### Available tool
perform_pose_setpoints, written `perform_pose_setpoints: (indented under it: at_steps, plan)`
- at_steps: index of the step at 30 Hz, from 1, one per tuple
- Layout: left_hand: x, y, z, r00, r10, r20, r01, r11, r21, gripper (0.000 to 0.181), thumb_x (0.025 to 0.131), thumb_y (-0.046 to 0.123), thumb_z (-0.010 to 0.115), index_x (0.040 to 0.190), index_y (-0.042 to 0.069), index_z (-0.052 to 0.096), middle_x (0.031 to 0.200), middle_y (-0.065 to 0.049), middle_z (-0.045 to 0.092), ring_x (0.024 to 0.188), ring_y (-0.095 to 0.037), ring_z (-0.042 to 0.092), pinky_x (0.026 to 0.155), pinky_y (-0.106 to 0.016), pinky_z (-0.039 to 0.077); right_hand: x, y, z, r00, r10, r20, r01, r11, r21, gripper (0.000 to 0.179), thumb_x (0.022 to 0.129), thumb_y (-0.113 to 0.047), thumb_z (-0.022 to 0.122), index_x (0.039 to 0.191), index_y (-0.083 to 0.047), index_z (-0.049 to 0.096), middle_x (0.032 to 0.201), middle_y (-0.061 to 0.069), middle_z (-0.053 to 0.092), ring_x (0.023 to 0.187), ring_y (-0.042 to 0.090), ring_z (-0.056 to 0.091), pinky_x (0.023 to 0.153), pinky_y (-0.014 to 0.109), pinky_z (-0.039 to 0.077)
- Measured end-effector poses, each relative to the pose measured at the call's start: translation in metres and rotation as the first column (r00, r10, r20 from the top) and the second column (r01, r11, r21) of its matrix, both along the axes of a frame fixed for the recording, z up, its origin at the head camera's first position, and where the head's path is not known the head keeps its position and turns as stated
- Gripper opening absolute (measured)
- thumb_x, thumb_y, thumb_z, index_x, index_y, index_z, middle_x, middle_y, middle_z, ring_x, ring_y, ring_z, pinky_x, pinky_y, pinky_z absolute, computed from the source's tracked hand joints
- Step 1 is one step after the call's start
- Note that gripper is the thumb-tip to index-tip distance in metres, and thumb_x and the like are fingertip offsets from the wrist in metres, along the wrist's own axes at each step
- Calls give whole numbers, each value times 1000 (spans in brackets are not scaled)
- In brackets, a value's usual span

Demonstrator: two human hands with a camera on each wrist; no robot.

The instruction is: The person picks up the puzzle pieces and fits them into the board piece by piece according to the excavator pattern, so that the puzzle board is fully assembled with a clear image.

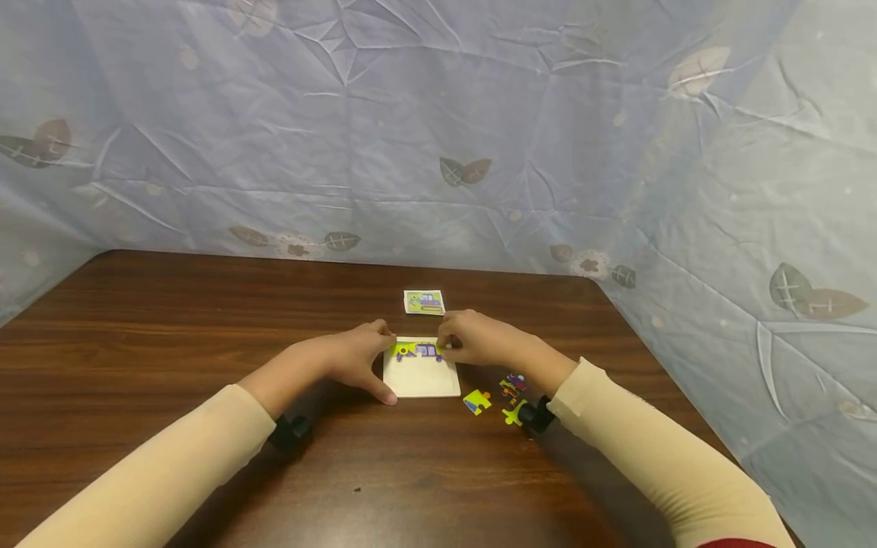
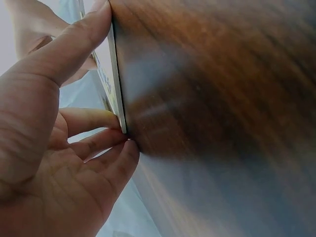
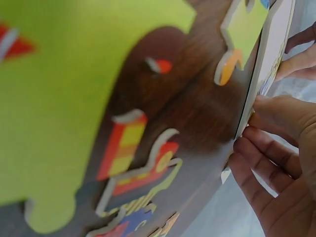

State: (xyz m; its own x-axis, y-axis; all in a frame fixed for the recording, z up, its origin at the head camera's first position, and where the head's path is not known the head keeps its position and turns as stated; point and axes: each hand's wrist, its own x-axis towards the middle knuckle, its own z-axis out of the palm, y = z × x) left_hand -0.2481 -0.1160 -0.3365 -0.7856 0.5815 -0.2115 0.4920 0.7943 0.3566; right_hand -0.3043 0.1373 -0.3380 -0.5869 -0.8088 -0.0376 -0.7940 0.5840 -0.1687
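Note:
A pale puzzle board [image 1: 421,380] lies on the table, its far edge lined with yellow-green and purple vehicle pieces [image 1: 419,351]. My left hand [image 1: 356,361] holds the board by its left side, thumb at the near corner and fingers at the far one. In the left wrist view, the fingertips [image 2: 129,144] meet the board's edge. At the far right corner, my right hand [image 1: 476,337] pinches a puzzle piece between thumb and index finger, mostly hidden by them. The right wrist view shows that thumb [image 3: 269,106] over the board, with the other fingers curled along its edge.
Right of the board lie a loose yellow-green piece [image 1: 476,402] and several more pieces [image 1: 512,385], partly under my right wrist. A small picture card [image 1: 424,302] sits beyond the board. Patterned fabric [image 1: 411,152] hangs behind the brown table [image 1: 329,487].

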Motion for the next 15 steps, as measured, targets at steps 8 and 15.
perform_pose_setpoints:
  at_steps: [8,15]
  plan:
    - [-1,-1,-1,1000,10,2,-10,1000,4,108,82,52,87,156,-10,38,153,-25,43,145,-42,44,120,-54,43,1,-1,-1,1000,-25,17,25,999,-20,11,97,-12,73,104,-5,79,102,8,69,89,18,62,76,23,52]
    - [-2,-2,-4,1000,9,15,-9,1000,14,109,83,52,86,157,-10,37,152,-24,43,144,-41,45,119,-54,43,2,5,-3,998,-29,61,32,998,-60,13,99,-13,71,108,-5,77,106,7,70,92,16,62,82,25,55]
